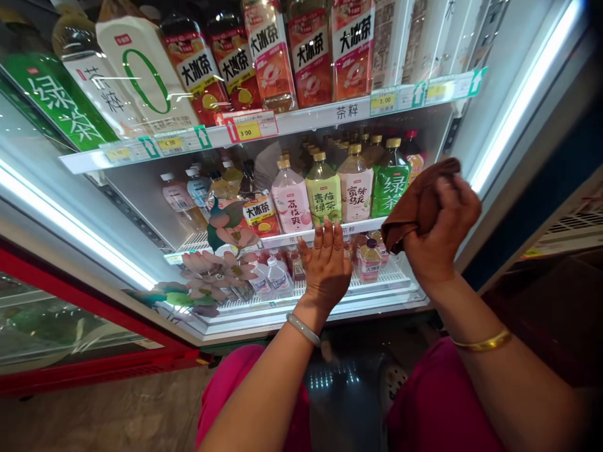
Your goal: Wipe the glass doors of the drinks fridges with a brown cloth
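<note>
My left hand (pixel 326 260), with a pale bangle on its wrist, has its fingers stretched out. It appears to rest flat on the glass front of a lit drinks cooler, over the edge of the middle shelf (pixel 288 241). A folded brown cloth (pixel 414 199) is gripped in my right hand (pixel 447 223), near the cooler's right side; a gold bangle circles that wrist. Behind the glass, a pink bottle (pixel 291 201), a yellow-green bottle (pixel 323 188), a peach-coloured bottle (pixel 355 185) and a green bottle (pixel 391 179) stand upright on the middle shelf.
Large tea bottles (pixel 271 56) line the upper shelf, with price tags (pixel 249 129) along its edge. Lotus flower decals (pixel 219 270) cover the lower left of the glass. Small bottles (pixel 277 276) stand at the bottom. A red-framed cooler (pixel 94 358) adjoins on the left.
</note>
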`<state>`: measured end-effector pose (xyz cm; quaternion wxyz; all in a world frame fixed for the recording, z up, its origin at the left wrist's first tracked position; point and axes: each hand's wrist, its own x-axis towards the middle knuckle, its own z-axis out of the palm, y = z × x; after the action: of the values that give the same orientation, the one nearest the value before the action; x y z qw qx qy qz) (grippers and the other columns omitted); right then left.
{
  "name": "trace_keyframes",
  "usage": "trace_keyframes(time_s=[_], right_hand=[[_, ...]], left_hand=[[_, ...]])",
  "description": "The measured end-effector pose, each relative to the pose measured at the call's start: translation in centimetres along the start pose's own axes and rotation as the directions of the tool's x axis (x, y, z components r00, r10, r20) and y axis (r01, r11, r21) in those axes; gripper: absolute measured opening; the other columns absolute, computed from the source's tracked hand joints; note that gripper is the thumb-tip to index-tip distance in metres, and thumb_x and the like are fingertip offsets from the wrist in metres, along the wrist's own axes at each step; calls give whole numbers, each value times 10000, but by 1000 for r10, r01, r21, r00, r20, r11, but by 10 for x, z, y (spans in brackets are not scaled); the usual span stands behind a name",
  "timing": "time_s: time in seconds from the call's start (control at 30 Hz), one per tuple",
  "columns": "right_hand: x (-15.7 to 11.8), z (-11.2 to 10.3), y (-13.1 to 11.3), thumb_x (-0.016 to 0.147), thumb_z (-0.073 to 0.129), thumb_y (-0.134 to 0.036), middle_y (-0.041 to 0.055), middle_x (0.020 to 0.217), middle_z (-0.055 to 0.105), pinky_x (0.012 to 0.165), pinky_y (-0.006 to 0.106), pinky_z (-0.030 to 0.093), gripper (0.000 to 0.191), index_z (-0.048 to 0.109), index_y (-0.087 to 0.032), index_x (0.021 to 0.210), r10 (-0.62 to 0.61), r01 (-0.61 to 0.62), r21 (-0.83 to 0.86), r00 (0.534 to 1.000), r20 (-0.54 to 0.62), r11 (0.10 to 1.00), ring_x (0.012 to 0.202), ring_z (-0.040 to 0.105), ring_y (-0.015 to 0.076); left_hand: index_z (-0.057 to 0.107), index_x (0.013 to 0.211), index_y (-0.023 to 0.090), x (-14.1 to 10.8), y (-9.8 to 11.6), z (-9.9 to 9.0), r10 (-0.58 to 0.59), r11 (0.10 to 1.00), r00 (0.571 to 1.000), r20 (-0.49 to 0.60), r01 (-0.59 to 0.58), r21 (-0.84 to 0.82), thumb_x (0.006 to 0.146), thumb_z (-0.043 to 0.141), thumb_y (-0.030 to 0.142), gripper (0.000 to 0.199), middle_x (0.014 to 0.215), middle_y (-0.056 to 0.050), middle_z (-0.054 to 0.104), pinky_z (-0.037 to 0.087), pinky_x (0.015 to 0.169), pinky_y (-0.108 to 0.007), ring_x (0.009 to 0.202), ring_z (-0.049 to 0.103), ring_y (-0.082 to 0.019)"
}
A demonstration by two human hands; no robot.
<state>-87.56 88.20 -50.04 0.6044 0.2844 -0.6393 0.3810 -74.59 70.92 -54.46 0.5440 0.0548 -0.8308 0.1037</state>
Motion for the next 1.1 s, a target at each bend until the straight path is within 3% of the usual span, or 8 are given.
trace_keyframes(time_s=[0.17, 0.27, 0.4, 0.47, 0.57, 0.77, 0.9, 1.1], right_hand=[[-16, 0, -42, 862, 694, -246, 90, 1448, 551, 1203, 551, 470, 564, 564, -299, 1408, -241, 212, 146, 944, 225, 966, 1402, 502, 302], [-10, -5, -33, 871, 701, -172, 28, 1371, 616, 1214, 508, 477, 511, 594, -357, 1336, -393, 342, 218, 881, 263, 914, 1359, 548, 245], [6, -16, 16, 886, 674, -173, 137, 1408, 538, 1159, 559, 473, 485, 610, -239, 1362, -76, 75, 12, 993, 91, 997, 1375, 527, 328], [9, -19, 30, 892, 658, -176, 222, 1424, 492, 1168, 592, 439, 511, 584, -137, 1397, 99, -98, -56, 995, 5, 994, 1395, 500, 383], [2, -16, 17, 872, 673, -196, 233, 1415, 476, 1158, 606, 453, 519, 582, -131, 1379, 149, -147, -58, 988, 37, 987, 1382, 500, 400], [-22, -3, -52, 832, 720, -199, 115, 1398, 533, 1176, 537, 502, 468, 600, -268, 1279, -203, 187, 89, 953, 226, 978, 1355, 526, 307], [-13, -6, -29, 860, 698, -184, 58, 1322, 603, 1209, 520, 476, 392, 615, -302, 1224, -355, 325, 156, 902, 245, 933, 1323, 566, 257], [-2, -13, 31, 857, 675, -236, 140, 1402, 505, 1124, 585, 490, 460, 583, -253, 1307, 104, -103, -121, 995, 3, 987, 1362, 515, 338]], left_hand=[[57, 1686, 114, 0, 6, 7, -25, 999, 999, 30, 26, -24, 994, 495, 238, 828, 1691, -177, 301, -136, 1320, -526, 1638, 143, -238], [58, 1686, 126, 3, 10, 8, -40, 999, 999, 12, 40, -27, 1003, 496, 251, 821, 1692, -174, 296, -181, 1297, -555, 1641, 107, -240], [13, 1686, 143, 4, 13, 8, -69, 997, 997, 44, 70, -18, 985, 502, 233, 859, 1701, -169, 269, -183, 1286, -589, 1637, 145, -265], [8, 1686, 147, 4, 13, 8, -72, 997, 996, 52, 73, -29, 973, 505, 225, 873, 1703, -161, 266, -168, 1292, -591, 1636, 155, -267], [23, 1687, 146, 4, 14, 10, -65, 997, 997, 35, 66, -34, 966, 506, 208, 870, 1699, -159, 267, -186, 1288, -575, 1638, 134, -251], [34, 1686, 142, 8, 17, 12, -62, 997, 998, 3, 62, -40, 999, 491, 220, 829, 1696, -172, 260, -186, 1296, -520, 1635, 134, -236], [78, 1686, 130, 12, 19, 9, -25, 999, 1000, -1, 25, -47, 993, 481, 196, 805, 1692, -154, 288, -165, 1314, -487, 1638, 96, -213], [95, 1685, 135, 18, 28, 6, 14, 996, 1000, 9, -13, -94, 962, 494, 174, 827, 1686, -130, 325, -178, 1312, -481, 1637, 138, -212]])
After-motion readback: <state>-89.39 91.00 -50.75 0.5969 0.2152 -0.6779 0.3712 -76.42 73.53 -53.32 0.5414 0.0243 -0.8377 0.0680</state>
